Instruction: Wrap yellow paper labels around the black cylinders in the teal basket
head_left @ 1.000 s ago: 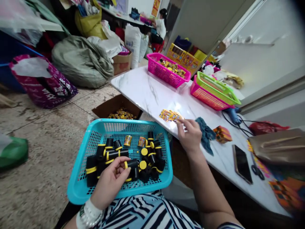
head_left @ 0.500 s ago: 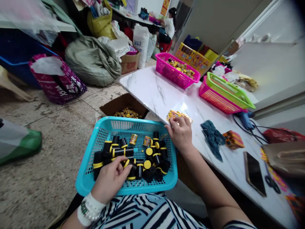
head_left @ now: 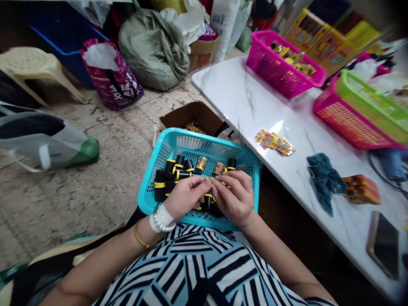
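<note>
A turquoise mesh basket (head_left: 165,146) rests on my lap, holding several black cylinders with yellow bands (head_left: 165,176) and two with printed labels (head_left: 201,162). Both hands meet over the basket's middle. My left hand (head_left: 186,196) has its fingers curled, pinching something small at the fingertips. My right hand (head_left: 234,196) is curled too, fingertips touching the left hand's; a bit of yellow shows between them. What they hold is mostly hidden. A small stack of yellow printed stickers (head_left: 274,142) lies on the white marble table (head_left: 242,93) to the right.
On the table are two pink baskets (head_left: 280,70), a green one (head_left: 372,102), a teal cloth (head_left: 323,178), a small orange box (head_left: 361,190) and a phone (head_left: 384,244). An open cardboard box (head_left: 191,119), bags and a beige stool (head_left: 28,68) stand on the floor.
My right hand left the sticker stack on the table and came back over the basket to meet my left hand. The view tilted down and to the left.
</note>
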A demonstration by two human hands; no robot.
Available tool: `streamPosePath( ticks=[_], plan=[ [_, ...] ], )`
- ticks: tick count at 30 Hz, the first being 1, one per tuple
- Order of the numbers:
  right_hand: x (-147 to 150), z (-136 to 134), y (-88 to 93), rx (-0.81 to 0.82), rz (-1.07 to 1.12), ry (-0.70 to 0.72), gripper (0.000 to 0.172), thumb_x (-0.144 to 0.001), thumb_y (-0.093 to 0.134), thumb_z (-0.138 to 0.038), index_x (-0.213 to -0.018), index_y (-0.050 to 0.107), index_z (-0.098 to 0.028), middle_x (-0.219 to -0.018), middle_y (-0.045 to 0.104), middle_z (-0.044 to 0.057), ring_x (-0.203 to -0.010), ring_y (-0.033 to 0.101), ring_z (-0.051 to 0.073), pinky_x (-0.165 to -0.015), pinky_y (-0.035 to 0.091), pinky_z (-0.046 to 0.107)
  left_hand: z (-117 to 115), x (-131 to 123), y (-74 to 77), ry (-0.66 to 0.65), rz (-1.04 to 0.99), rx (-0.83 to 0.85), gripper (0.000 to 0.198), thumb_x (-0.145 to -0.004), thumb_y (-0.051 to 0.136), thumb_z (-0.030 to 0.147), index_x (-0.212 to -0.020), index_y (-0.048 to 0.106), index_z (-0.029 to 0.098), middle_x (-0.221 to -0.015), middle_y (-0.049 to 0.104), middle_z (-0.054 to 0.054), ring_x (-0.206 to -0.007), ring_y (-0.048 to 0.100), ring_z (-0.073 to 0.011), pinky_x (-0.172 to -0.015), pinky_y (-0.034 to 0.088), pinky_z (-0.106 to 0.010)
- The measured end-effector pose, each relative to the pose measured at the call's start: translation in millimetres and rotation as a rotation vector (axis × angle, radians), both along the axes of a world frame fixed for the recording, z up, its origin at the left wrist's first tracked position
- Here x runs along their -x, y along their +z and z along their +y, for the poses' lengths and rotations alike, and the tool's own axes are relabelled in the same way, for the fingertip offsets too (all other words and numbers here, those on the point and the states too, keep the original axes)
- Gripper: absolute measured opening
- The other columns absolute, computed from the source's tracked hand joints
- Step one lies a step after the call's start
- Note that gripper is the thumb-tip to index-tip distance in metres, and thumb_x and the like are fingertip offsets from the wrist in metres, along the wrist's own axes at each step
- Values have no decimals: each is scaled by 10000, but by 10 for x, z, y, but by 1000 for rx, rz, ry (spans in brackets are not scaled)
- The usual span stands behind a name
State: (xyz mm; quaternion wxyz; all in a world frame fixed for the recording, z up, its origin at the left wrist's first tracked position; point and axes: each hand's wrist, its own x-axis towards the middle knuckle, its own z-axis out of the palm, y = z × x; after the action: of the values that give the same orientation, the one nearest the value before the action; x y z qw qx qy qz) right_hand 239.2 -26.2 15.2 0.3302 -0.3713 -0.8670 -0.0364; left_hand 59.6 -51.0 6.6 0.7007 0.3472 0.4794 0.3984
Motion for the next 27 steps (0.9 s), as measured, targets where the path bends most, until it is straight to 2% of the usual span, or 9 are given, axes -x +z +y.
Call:
streamPosePath(
  ticks=[3,5,9,12,14,17,19,22,27],
  plan=[
    [125,-136,-113,41,23,114,170,-861,670,-203,-1005,725,-276,-961,753,35,-931,655,218,-881,499,421,-15,31,-90,33,-77,54,353,-786,701,497,-780,627,152,-600,502,36,-493,420,-64,-455,325,-177],
    [123,-155,-117,166,80,152,223,-863,674,-247,-1082,714,-265,-978,746,56,-938,659,225,-869,512,421,-42,94,-131,45,-43,45,322,-791,699,458,-756,634,145,-579,499,33,-489,406,-62,-458,299,-179],
    [53,-85,25,511,254,57,316,-900,623,-334,-1190,673,-219,-984,729,83,-919,673,217,-837,536,392,-47,169,-146,-22,123,-55,243,-797,666,368,-681,642,155,-540,475,32,-491,392,-80,-471,284,-202],
    [39,1,104,799,213,72,197,-902,623,-351,-991,722,-206,-846,742,36,-760,679,165,-718,531,298,-3,139,-122,-110,247,-183,221,-794,649,306,-632,654,156,-551,491,24,-523,404,-91,-498,308,-214],
    [49,36,92,894,188,72,177,-893,634,-338,-817,711,-197,-713,720,0,-635,646,129,-626,495,246,25,116,-94,-80,280,-194,199,-796,650,302,-662,672,157,-579,538,13,-535,439,-98,-506,334,-218],
    [68,31,2,825,286,-96,231,-880,645,-336,-704,649,-185,-596,643,-29,-527,552,98,-533,426,216,18,122,-35,114,221,-134,177,-797,678,343,-799,674,166,-639,594,4,-520,483,-97,-492,373,-217],
    [79,-3,-66,768,368,-220,316,-890,627,-366,-634,590,-186,-533,564,-44,-479,472,84,-485,374,211,-33,142,9,208,180,-98,209,-805,685,376,-816,654,169,-630,586,9,-485,476,-86,-462,365,-210],
    [96,-74,-128,755,467,-294,386,-916,589,-402,-596,551,-189,-509,528,-45,-467,445,83,-472,359,215,-148,147,62,184,149,-57,248,-827,669,402,-773,664,160,-587,556,15,-440,450,-73,-424,329,-204],
    [132,-157,-126,715,538,-299,341,-917,601,-402,-649,587,-192,-550,557,-40,-502,476,92,-502,395,220,-266,82,60,152,133,-60,260,-858,636,385,-841,750,151,-599,567,6,-437,453,-67,-420,321,-205]
  ],
)
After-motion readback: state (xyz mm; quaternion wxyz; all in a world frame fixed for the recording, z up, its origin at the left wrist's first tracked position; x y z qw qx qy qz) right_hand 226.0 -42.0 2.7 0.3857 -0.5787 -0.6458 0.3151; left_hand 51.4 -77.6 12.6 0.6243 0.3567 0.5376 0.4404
